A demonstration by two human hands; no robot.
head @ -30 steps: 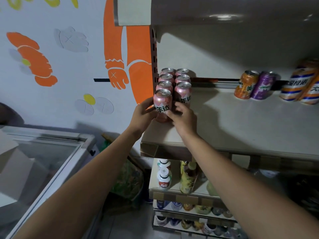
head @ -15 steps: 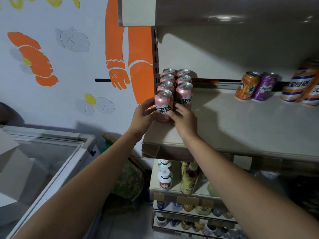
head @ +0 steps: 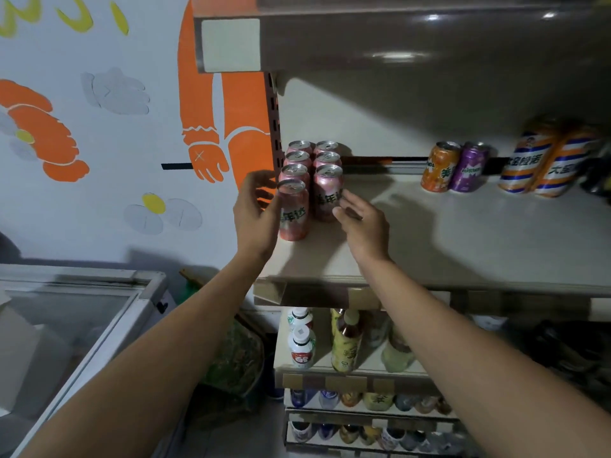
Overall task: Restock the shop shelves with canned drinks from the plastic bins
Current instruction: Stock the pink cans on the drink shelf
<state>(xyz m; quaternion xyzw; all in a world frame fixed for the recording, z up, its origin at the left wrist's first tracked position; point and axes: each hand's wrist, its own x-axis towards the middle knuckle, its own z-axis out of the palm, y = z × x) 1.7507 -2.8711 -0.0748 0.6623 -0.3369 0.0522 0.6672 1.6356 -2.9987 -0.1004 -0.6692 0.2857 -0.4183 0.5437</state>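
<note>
Several pink drink cans stand in two rows at the left end of the beige shelf (head: 463, 246). The front pink can (head: 293, 211) of the left row is nearest the shelf edge. My left hand (head: 256, 213) is beside it on the left, fingers apart, with the palm close to the can but not wrapped round it. My right hand (head: 363, 223) hovers with its fingers spread, and the fingertips are at the front can of the right row (head: 328, 193). Neither hand holds a can. No plastic bin is in view.
An orange can (head: 439, 166), a purple can (head: 469, 166) and striped blue-and-orange cans (head: 545, 163) stand further right at the shelf's back. Another shelf (head: 396, 38) hangs overhead. Bottles (head: 301, 345) fill the lower shelves. A glass-topped freezer (head: 82, 309) sits at lower left.
Both hands have let go of the front-left pink can, which now stands on the shelf. The left hand has opened beside it and the right hand has drawn off to the right.
</note>
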